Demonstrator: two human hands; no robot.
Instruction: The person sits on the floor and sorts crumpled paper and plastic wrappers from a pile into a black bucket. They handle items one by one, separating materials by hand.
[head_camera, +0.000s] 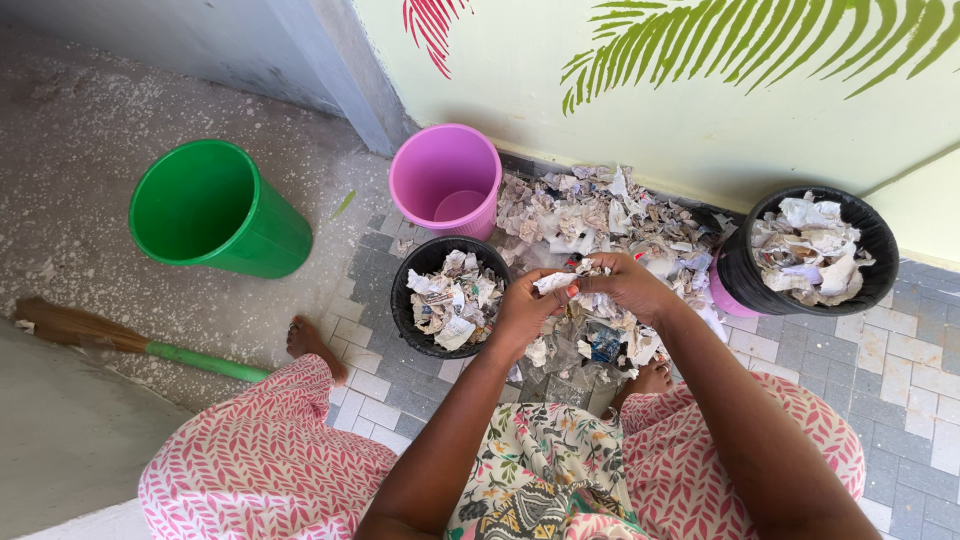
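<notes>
1. My left hand (522, 308) & right hand (628, 285) both pinch one crumpled paper scrap (556, 282), held between them.
2. Scrap hangs over the paper pile (600, 215) on the tiled floor (900, 360), just right of the black bin (412, 275).
3. Pink bucket (445, 180) sits behind that bin; green bucket (215, 210) at floor's left.

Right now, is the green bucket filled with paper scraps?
No, the green bucket is empty inside, while paper scraps fill the two black buckets.
</notes>
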